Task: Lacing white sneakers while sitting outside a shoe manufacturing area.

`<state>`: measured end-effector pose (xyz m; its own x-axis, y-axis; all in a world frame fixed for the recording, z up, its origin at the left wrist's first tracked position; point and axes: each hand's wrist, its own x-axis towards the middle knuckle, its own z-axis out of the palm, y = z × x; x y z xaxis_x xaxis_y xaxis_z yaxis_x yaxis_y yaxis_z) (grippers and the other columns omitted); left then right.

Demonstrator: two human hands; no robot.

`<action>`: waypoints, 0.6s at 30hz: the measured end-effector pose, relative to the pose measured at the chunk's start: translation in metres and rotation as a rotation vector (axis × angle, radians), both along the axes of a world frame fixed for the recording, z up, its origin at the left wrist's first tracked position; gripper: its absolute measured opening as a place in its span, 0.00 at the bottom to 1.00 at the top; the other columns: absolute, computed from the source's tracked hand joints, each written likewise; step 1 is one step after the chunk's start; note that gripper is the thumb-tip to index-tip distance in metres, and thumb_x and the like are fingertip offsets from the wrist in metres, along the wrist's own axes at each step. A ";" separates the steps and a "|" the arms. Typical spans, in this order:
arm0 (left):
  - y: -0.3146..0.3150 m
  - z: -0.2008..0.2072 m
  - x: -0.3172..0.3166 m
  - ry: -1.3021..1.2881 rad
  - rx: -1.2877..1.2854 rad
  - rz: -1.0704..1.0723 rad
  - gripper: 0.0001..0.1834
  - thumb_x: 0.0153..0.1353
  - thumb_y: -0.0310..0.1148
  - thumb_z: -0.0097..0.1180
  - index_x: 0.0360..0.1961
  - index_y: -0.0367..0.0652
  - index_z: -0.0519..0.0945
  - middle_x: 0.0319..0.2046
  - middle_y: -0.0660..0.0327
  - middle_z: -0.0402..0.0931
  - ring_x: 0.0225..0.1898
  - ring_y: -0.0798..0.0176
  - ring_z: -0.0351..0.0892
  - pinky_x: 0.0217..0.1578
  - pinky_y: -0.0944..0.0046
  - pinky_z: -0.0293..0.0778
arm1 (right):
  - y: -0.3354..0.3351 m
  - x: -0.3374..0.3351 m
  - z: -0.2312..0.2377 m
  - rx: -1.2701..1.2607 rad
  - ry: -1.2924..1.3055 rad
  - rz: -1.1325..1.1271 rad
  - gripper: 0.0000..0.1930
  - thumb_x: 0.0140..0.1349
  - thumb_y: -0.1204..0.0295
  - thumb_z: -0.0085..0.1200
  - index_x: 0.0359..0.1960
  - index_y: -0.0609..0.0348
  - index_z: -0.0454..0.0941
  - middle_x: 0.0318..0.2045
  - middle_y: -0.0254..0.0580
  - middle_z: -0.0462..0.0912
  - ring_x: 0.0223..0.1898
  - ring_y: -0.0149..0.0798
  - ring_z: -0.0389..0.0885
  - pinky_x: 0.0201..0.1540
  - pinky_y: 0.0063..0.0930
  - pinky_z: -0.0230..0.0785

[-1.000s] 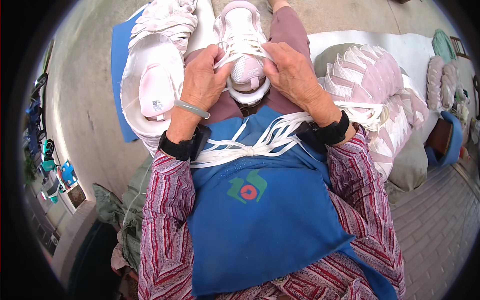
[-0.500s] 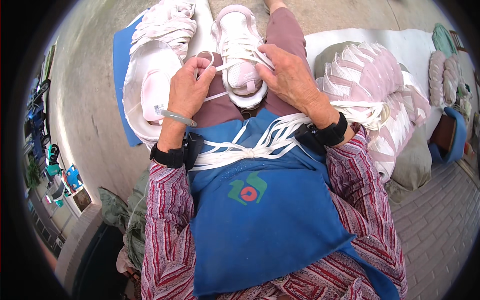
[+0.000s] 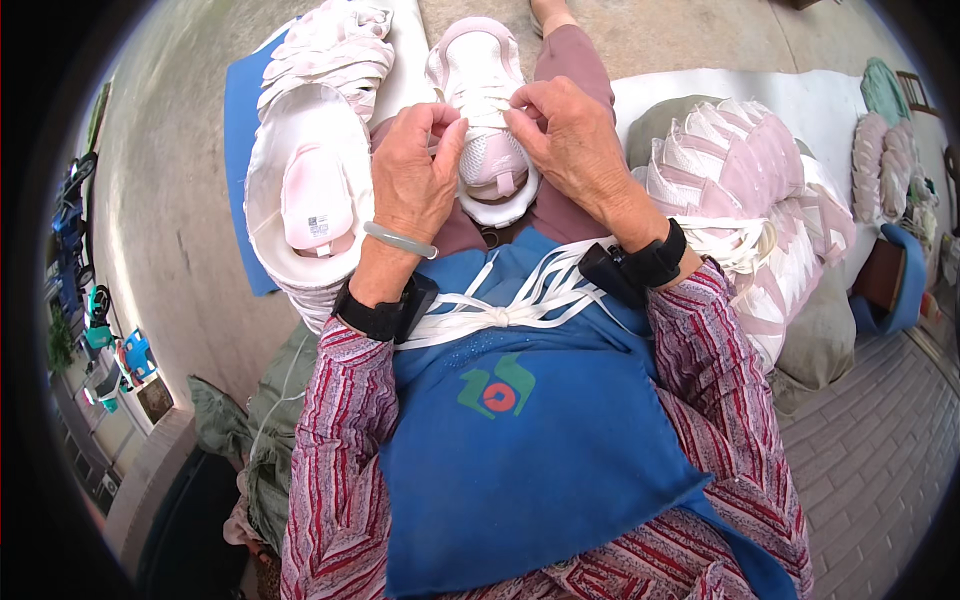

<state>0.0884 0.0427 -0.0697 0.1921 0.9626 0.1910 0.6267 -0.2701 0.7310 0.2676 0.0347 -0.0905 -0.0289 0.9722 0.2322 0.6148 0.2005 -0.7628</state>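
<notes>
A white and pale pink sneaker upper (image 3: 481,62) rests between my knees, its heel loop toward me. Over its lacing area both hands are closed in a pinch. My left hand (image 3: 418,170) is at the left edge of the eyelets, my right hand (image 3: 572,140) at the right edge. A white shoelace (image 3: 487,122) runs across the upper between my fingertips; its ends are hidden in the grips. Across my lap, on a blue apron (image 3: 530,470), lies a knotted bundle of white shoelaces (image 3: 500,316).
To my left, nested sneaker uppers (image 3: 262,190) sit by a blue sheet (image 3: 240,110). At the right, stacked pink and white uppers (image 3: 725,165) lie on a grey-green sack (image 3: 822,345), with more loose laces (image 3: 735,243). A blue chair (image 3: 893,280) stands at far right.
My left hand has moved right and up, closer to the upper. The lace loop that stood above its fingers no longer shows, and the lace between my hands is shorter.
</notes>
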 end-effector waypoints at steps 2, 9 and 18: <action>0.007 -0.002 0.002 0.051 0.010 -0.017 0.06 0.59 0.28 0.60 0.37 0.39 0.79 0.31 0.58 0.78 0.31 0.60 0.78 0.34 0.64 0.73 | 0.004 -0.002 0.004 -0.030 -0.023 -0.011 0.08 0.55 0.71 0.60 0.35 0.58 0.80 0.29 0.45 0.78 0.33 0.46 0.79 0.36 0.34 0.71; 0.015 -0.001 0.006 0.301 0.131 -0.121 0.05 0.58 0.30 0.59 0.35 0.44 0.79 0.31 0.58 0.75 0.30 0.52 0.78 0.31 0.57 0.74 | 0.010 -0.012 0.006 0.013 -0.277 0.046 0.11 0.53 0.71 0.58 0.35 0.63 0.73 0.32 0.51 0.77 0.32 0.57 0.80 0.33 0.46 0.74; 0.014 -0.002 0.008 0.303 0.147 -0.185 0.03 0.58 0.28 0.56 0.34 0.42 0.77 0.31 0.56 0.74 0.29 0.50 0.79 0.30 0.55 0.75 | 0.013 -0.006 -0.016 0.096 -0.058 0.065 0.08 0.56 0.74 0.53 0.35 0.64 0.71 0.31 0.54 0.75 0.33 0.58 0.78 0.34 0.45 0.73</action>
